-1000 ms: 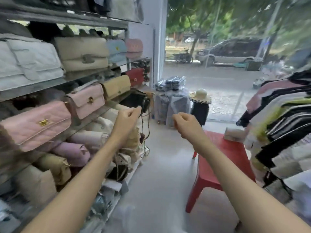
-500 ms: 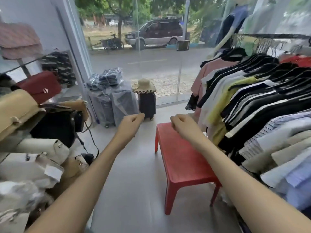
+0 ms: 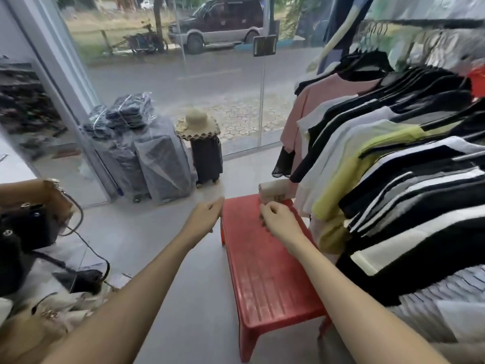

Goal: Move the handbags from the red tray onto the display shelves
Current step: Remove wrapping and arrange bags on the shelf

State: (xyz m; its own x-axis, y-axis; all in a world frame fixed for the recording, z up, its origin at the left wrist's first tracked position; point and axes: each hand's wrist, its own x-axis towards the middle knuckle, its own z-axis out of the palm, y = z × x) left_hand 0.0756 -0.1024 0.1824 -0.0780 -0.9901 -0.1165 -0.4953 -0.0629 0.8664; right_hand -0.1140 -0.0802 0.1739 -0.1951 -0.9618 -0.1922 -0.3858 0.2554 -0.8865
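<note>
left fingers [image 3: 216, 206]: loosely curled, narrow gap to the thumb, holding nothing, touching nothing
left hand [image 3: 206, 218]: arm stretched forward, hand in the air at the left edge of the red bench [image 3: 270, 271], above the floor [image 3: 157, 232]
right fingers [image 3: 267, 207]: loosely curled in toward the palm, nothing in them
right hand [image 3: 279, 222]: arm stretched forward, back of the hand up, over the far part of the red bench, just short of the cream handbag [image 3: 273, 191]; cannot tell if it touches it
cream handbag: on the far right corner of the red bench, against the hanging clothes [image 3: 393, 166], partly hidden by the hems
red bench: low, slatted top, on the floor between the two arms, right side close under the clothes
hanging clothes: packed on hangers along the right; pink, white, yellow, black, striped
other bags: black bag [image 3: 29, 227] and brown bag [image 3: 31, 191] at the left edge, pale bags below them, blurred
window side: plastic-wrapped suitcases [image 3: 160, 166] by the glass, straw hat [image 3: 198, 122] on top of a dark suitcase [image 3: 207, 161]
</note>
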